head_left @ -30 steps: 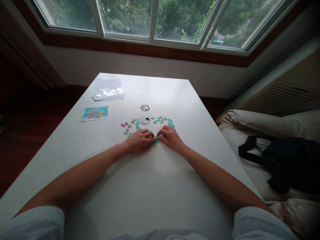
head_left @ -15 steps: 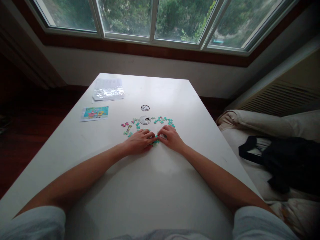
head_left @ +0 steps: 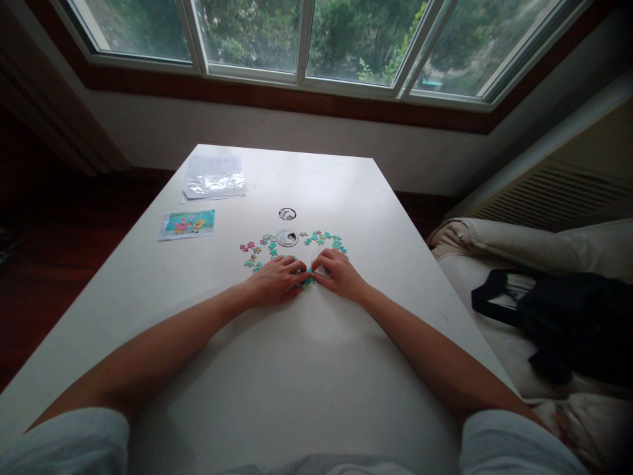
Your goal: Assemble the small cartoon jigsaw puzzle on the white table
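Small green jigsaw pieces [head_left: 309, 280] lie between my two hands, partly covered by the fingers. My left hand [head_left: 277, 280] rests over them from the left, its fingers bent and closed on jigsaw pieces. From the right, my right hand [head_left: 339, 273] pinches with thumb and forefinger at the edge of the same pieces. More teal jigsaw pieces [head_left: 324, 237] are scattered beyond my right hand. Pink and green pieces [head_left: 250, 247] lie beyond my left hand. The exact piece under each fingertip is hidden.
Two round grey items, one disc [head_left: 287, 238] and a smaller one [head_left: 287, 214], lie past the pieces on the white table [head_left: 316, 369]. A cartoon picture card [head_left: 190, 225] and a clear plastic bag [head_left: 216, 177] are at left. Dark clothing [head_left: 573, 316] lies on the sofa at right.
My right hand has shifted very slightly at the pieces. Otherwise the hands and the scattered pieces look the same.
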Action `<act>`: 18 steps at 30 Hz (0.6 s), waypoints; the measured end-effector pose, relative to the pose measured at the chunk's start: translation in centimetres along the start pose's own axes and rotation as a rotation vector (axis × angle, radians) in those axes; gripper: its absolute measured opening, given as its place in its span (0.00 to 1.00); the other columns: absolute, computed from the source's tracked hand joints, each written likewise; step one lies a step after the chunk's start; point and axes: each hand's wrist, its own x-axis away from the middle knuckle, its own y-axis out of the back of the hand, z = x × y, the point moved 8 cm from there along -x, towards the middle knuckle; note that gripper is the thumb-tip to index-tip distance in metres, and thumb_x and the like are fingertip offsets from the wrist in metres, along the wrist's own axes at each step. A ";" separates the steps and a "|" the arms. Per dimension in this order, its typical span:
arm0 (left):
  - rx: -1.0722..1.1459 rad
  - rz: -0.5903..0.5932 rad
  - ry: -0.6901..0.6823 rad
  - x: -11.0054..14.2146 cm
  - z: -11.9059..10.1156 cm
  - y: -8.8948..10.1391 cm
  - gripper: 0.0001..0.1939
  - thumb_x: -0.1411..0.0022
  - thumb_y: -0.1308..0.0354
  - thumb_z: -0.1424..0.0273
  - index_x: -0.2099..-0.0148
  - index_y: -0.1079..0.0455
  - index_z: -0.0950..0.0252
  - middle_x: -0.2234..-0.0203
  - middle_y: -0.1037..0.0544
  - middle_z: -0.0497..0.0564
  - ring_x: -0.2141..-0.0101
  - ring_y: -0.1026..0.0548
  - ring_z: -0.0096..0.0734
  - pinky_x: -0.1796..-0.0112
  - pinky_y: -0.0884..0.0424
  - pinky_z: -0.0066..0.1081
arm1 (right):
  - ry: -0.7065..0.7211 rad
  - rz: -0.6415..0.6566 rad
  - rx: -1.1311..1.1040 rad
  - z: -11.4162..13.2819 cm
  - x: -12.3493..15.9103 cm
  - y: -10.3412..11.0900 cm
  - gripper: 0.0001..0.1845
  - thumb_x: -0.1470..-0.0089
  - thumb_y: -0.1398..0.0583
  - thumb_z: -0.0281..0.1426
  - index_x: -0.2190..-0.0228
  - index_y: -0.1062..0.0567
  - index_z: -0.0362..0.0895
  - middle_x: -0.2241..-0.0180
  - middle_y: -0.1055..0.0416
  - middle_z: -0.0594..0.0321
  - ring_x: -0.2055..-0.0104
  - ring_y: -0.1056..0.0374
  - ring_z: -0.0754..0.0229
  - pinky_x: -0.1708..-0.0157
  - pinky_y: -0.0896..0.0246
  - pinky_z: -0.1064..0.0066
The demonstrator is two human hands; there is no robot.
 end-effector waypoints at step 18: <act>0.012 -0.045 0.020 0.1 0.7 0.1 0.20 0.27 0.49 0.59 0.36 0.34 0.55 0.45 0.29 0.56 0.47 0.33 0.44 0.49 0.36 0.41 | 0.025 0.057 0.026 0.3 0.0 0.3 0.09 0.42 0.33 0.37 0.60 0.23 0.49 0.58 0.29 0.58 0.53 0.35 0.51 0.49 0.44 0.58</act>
